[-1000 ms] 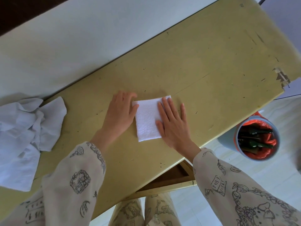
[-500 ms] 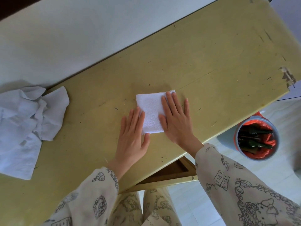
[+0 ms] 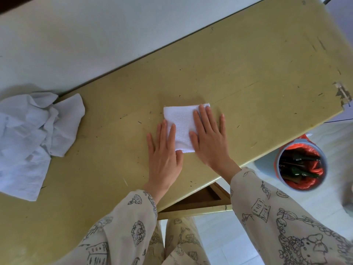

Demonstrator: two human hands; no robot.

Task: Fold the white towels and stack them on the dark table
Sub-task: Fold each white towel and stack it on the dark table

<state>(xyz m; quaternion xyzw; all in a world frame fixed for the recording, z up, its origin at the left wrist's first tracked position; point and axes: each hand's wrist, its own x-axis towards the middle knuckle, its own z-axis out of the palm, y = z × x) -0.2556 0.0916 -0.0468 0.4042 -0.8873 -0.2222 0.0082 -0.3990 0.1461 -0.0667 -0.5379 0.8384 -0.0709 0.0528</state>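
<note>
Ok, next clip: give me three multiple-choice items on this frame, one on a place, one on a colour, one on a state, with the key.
1. Where is the crumpled cloth pile?
A. at the table's left end
B. in the bin
C. under the hands

2. What colour is the bin liner?
A. blue
B. orange-red
C. black

3. How does the left hand lie?
A. clenched in a fist
B. flat, fingers straight
C. raised off the table

Key: 1 A, it lies on the yellow-green table far left of the folded towel. 2 B, orange-red plastic lines the rim. 3 B, like the right hand, it presses flat at the towel's edge.
</note>
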